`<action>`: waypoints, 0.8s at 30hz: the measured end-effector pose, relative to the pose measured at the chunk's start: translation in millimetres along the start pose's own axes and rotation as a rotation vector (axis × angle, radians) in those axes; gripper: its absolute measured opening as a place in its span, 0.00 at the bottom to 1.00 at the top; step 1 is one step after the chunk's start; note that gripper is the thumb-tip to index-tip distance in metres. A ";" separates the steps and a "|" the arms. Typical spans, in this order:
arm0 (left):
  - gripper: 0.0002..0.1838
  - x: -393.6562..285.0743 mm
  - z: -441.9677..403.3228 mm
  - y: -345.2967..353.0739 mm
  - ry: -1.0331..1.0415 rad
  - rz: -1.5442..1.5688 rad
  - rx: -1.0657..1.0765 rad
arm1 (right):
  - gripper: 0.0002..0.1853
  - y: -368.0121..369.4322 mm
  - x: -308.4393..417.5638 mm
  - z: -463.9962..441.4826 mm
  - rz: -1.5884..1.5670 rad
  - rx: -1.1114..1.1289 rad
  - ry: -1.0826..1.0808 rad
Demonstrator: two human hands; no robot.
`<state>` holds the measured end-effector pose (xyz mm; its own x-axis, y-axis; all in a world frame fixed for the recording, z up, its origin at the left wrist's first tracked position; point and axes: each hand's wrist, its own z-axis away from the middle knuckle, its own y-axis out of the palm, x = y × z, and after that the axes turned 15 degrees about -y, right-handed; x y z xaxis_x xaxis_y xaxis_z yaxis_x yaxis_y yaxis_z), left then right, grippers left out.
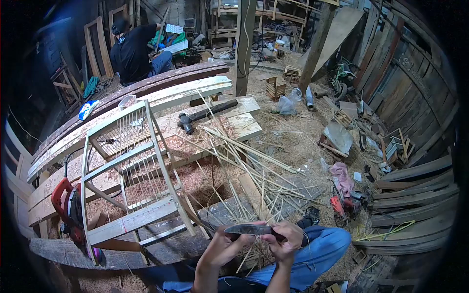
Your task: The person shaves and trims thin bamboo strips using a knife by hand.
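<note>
A dark-bladed knife (248, 229) lies sideways between my hands at the lower middle, its tip to the left. My left hand (225, 248) is closed with its fingers under the blade and its thumb along the lower edge. Around the handle end, my right hand (285, 240) is wrapped, hiding most of the handle. Whether a thin strip is also pinched between my thumbs, I cannot tell. Just beyond my hands, thin wooden sticks (264, 195) lie in a loose pile. A wooden frame with thin slats (151, 202) stands on my left.
A hammer (210, 111) rests on thick planks (244, 128) strewn with shavings. A red power tool (63, 200) stands at far left, another red tool (338, 206) on the floor at right. A wooden post (243, 53) rises ahead. A co-worker (134, 51) sits at back left.
</note>
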<state>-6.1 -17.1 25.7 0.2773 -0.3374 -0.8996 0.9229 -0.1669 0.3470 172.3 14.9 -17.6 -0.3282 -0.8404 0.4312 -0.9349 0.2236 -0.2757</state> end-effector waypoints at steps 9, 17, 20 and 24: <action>0.15 14.2 -6.7 -0.7 -0.072 -0.018 -0.079 | 0.20 -6.9 -9.7 2.7 0.114 0.023 -0.037; 0.16 -15.1 13.6 -26.9 -0.057 -0.008 -0.083 | 0.20 -56.4 -42.2 28.3 0.391 -0.359 0.266; 0.20 -7.9 2.5 -20.6 -0.157 0.118 -0.059 | 0.22 -47.1 -35.1 27.5 0.323 -0.280 0.219; 0.19 -5.0 1.5 -9.2 -0.088 0.127 -0.010 | 0.22 -16.9 -9.0 11.9 0.193 -0.146 0.209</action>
<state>-16.3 -15.3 27.5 0.3678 -0.4351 -0.8218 0.8846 -0.1087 0.4535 192.6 12.8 -27.1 -0.5080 -0.6596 0.5540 -0.8571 0.4505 -0.2497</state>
